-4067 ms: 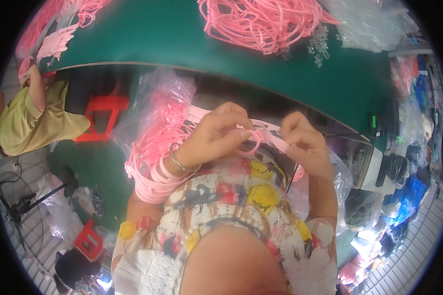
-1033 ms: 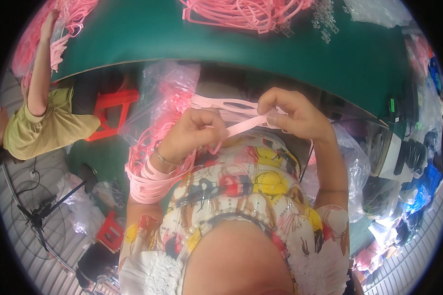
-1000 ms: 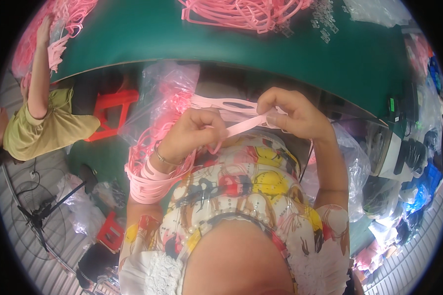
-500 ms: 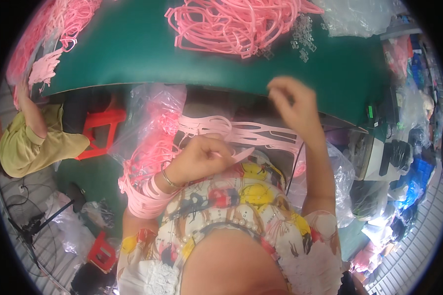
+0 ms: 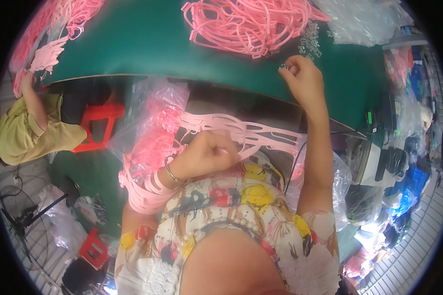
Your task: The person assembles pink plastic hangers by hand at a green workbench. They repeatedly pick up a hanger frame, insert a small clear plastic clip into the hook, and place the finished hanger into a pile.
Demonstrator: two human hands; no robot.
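My left hand [image 5: 209,155] is closed in front of my chest, pinching the end of a flat pink strap [image 5: 251,151]. Looped round that forearm, behind a bracelet, hang several more pink straps [image 5: 145,194]. Over the green table's near edge, my right hand [image 5: 306,81] is closed with a small shiny piece [image 5: 283,67] between thumb and fingertips; its exact shape is too small to make out. Beyond that hand lies a scatter of small clear plastic pieces [image 5: 310,42]. A band of joined pink straps [image 5: 270,135] stretches across below the table edge, partly behind my left hand.
A heap of pink straps [image 5: 246,24] lies on the green table [image 5: 133,46], beside clear plastic bags [image 5: 366,19]. Under the edge stands a plastic bag [image 5: 157,103] of pink straps. At left, another person [image 5: 34,130] handles pink straps near a red stool [image 5: 101,118].
My right hand has moved up and slightly right, closer to the clear pieces, and a small shiny piece now shows at its fingertips. My left hand keeps its pinch on the pink strap.
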